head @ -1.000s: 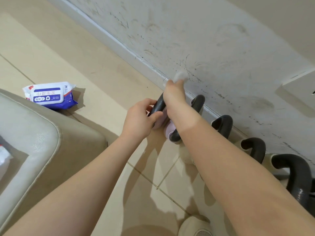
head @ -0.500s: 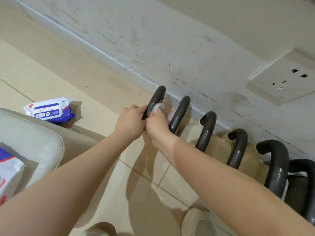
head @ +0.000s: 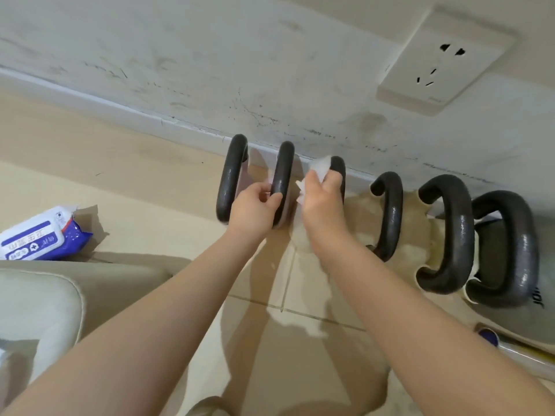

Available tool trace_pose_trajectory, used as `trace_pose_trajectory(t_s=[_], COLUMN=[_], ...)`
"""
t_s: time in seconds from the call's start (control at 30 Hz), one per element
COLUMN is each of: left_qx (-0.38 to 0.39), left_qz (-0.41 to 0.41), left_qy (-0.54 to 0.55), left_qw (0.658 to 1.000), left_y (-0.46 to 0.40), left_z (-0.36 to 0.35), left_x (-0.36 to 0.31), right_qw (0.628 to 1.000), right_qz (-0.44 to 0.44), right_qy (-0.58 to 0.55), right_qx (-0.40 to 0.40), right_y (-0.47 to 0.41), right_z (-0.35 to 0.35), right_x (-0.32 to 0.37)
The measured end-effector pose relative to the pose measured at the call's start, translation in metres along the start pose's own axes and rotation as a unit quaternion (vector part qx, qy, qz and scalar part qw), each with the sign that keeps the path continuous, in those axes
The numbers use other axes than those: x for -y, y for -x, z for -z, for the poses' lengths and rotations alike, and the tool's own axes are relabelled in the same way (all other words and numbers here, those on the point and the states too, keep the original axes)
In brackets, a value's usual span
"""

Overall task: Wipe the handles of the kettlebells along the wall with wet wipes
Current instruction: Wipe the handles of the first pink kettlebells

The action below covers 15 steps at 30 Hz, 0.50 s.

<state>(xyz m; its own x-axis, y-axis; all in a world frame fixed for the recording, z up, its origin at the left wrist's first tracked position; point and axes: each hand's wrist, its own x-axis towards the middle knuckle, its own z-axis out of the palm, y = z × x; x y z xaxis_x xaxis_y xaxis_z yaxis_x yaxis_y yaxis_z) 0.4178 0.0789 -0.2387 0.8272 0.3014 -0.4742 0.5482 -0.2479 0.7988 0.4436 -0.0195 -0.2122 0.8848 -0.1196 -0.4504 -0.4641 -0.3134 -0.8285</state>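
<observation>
Along the wall, right hand wraps the wipe round the third handle, a full grip for scrubbing. Just left of it, left hand pinches the second handle, steadying the row.
</observation>
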Motion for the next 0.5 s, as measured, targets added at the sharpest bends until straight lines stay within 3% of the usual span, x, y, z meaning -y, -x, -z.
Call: trace_pose_trajectory(t_s=[0.07,0.23,0.37,0.5], left_qx=[0.01,0.047,0.061,0.07], left_qz=[-0.003,-0.001,0.017,0.029], left_qy=[0.03,0.028,0.039,0.03], left_qw=[0.999,0.998,0.997,0.997], left_y=[0.0,-0.009,-0.01,-0.015], left_z=[0.004,0.016,0.017,0.018], left_x=[0.002,0.003,-0.001,-0.004], right_qw=[1.0,0.967,0.932,0.961], right_qz=[-0.004,-0.158,-0.213,-0.139], right_qy=[-0.008,-0.167,-0.274,-0.22], right_qx=[0.002,0.111,0.105,0.091], right_y=[-0.003,0.002,-0.027,-0.004], right_z=[-0.027,-0.051,-0.035,-0.04], right_x=[-0.002,-0.006,0.013,0.014])
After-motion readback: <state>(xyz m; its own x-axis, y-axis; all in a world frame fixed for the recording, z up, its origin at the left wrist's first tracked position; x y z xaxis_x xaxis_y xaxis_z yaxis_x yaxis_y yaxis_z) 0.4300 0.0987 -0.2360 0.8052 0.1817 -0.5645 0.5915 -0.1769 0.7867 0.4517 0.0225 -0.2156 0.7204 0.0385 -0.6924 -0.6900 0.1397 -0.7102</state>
